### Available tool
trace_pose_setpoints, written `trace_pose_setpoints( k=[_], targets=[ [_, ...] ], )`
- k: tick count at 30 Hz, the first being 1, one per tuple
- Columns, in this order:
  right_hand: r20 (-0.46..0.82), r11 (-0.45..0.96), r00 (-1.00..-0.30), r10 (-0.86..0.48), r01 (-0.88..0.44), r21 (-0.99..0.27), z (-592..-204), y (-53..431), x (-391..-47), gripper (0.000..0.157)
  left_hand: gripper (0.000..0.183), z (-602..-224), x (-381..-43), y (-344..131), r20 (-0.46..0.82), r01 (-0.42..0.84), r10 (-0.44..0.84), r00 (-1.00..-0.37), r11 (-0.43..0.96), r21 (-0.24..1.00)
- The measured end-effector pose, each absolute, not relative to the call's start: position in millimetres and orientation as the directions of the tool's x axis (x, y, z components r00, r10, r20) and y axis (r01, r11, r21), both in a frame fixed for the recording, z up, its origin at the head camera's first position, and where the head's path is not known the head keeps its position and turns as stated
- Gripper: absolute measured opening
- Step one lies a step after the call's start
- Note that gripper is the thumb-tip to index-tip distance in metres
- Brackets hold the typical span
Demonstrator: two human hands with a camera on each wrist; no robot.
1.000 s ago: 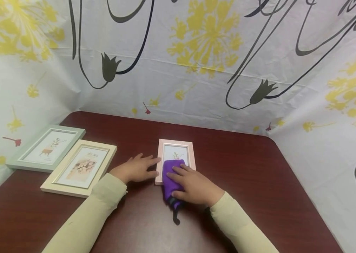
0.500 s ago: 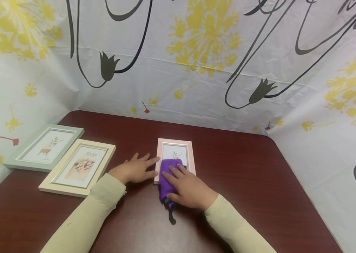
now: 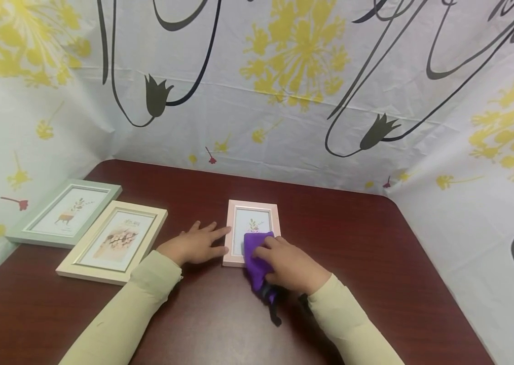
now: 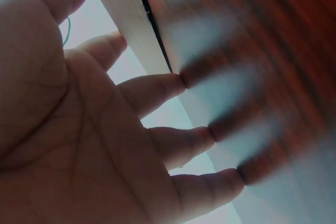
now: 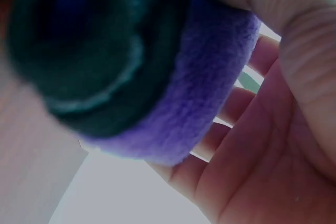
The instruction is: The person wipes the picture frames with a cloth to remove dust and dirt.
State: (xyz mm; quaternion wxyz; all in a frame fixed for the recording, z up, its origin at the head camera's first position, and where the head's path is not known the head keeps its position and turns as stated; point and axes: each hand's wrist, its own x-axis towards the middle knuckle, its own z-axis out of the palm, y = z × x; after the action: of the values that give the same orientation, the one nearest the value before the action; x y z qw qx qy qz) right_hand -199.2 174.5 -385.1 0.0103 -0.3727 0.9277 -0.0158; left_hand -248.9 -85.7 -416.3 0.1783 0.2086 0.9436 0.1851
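Observation:
In the head view a pink photo frame [image 3: 240, 246] lies flat on the dark red table. My left hand [image 3: 193, 245] is spread out palm down beside it, thumb and index finger at its left edge. A folded purple cloth [image 3: 256, 256] with a dark edge and a loose black end covers the frame's lower right part. My right hand [image 3: 294, 265] holds this cloth with bent fingers against the picture. Its fuzzy surface, the purple cloth [image 5: 202, 72], shows between thumb and fingers in the right wrist view. Fingertips of my left hand [image 4: 94, 114] touch down in the left wrist view.
Left of my left hand lies a cream photo frame [image 3: 71, 264] with a flower picture. A pale green photo frame [image 3: 24, 230] is behind it, close to its edge. White patterned sheeting [image 3: 220, 132] surrounds the back and sides of the wooden table [image 3: 343, 223].
My right hand with the purple cloth shifted slightly left, then moved back to the right across the pink frame, its fingers now more bent. The left hand and the frames stayed in place.

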Motion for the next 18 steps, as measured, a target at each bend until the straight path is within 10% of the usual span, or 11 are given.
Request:
trace_pose_setpoints(
  k=[18],
  targets=[
    [0.042, 0.73, -0.729, -0.683, -0.683, 0.022, -384, 179, -199, 0.033, 0.066, -413, -246, -85, -0.256, 0.313, 0.455, -0.853, 0.838, 0.447]
  ],
)
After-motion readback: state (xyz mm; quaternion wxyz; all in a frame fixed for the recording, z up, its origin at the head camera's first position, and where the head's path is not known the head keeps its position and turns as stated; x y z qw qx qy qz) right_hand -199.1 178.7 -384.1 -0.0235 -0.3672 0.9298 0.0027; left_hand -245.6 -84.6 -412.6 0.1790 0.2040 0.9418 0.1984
